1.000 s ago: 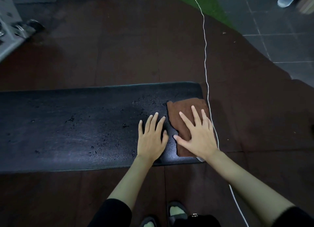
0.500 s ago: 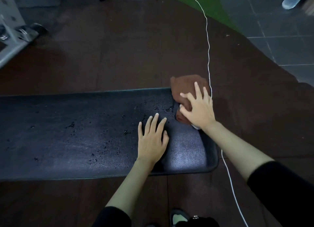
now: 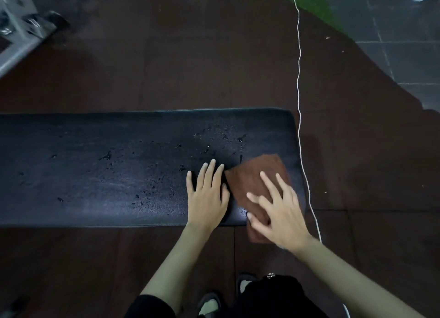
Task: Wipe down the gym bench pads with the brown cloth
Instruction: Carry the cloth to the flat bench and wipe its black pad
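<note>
A long black bench pad (image 3: 119, 170) runs across the view, dotted with water droplets near its middle and right. The brown cloth (image 3: 257, 177) lies at the pad's right end, its near edge hanging over the front rim. My right hand (image 3: 278, 213) presses flat on the cloth with fingers spread, slightly blurred by motion. My left hand (image 3: 207, 193) rests flat on the bare pad just left of the cloth, fingers apart, holding nothing.
A thin white cord (image 3: 298, 84) runs from the top down past the pad's right end. A grey metal frame with a wheel (image 3: 23, 29) stands at the upper left. Dark red floor mats (image 3: 166, 67) surround the bench; my shoes (image 3: 209, 304) show below.
My right hand has dragged the cloth from the pad's far right corner back toward the near edge. The left hand has stayed planted on the pad.
</note>
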The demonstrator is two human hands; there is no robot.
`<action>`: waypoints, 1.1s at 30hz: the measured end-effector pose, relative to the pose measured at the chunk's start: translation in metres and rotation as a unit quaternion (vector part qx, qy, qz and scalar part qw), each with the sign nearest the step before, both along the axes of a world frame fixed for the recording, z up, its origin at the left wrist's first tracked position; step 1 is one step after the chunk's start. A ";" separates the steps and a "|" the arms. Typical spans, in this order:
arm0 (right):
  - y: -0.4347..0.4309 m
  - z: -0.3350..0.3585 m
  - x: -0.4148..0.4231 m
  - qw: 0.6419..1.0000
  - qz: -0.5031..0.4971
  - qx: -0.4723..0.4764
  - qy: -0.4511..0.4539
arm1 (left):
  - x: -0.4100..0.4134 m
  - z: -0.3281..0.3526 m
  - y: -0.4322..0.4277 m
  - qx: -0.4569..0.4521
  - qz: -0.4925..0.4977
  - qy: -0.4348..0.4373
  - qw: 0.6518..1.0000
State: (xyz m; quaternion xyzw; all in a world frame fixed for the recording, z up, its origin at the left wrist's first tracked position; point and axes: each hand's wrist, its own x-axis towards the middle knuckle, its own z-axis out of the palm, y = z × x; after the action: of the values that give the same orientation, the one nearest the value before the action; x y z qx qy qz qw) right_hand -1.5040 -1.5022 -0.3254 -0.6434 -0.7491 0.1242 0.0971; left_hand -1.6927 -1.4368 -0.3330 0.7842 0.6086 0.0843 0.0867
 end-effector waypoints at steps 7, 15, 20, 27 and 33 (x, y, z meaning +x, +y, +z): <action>0.026 -0.001 0.007 0.996 0.082 0.019 -0.017 | -0.014 -0.004 -0.013 -0.006 0.003 0.011 1.000; 0.132 0.002 0.005 0.998 0.044 -0.003 -0.043 | -0.013 -0.003 -0.012 -0.014 0.011 0.006 1.000; 0.180 0.000 -0.014 0.998 -0.056 -0.008 -0.033 | -0.016 -0.002 -0.012 -0.014 0.009 -0.013 1.000; 0.086 -0.001 -0.046 0.999 0.004 0.033 -0.004 | -0.038 0.000 -0.012 -0.004 0.039 0.007 0.999; 0.032 -0.006 -0.044 0.992 0.121 0.031 -0.014 | -0.066 -0.003 -0.015 -0.015 0.062 0.019 0.998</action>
State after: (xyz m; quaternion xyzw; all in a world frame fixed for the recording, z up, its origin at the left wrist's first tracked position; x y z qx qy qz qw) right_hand -1.5479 -1.4701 -0.3312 -0.5465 -0.8262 0.1027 0.0905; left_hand -1.7583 -1.4513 -0.3363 0.7446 0.6591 0.0656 0.0820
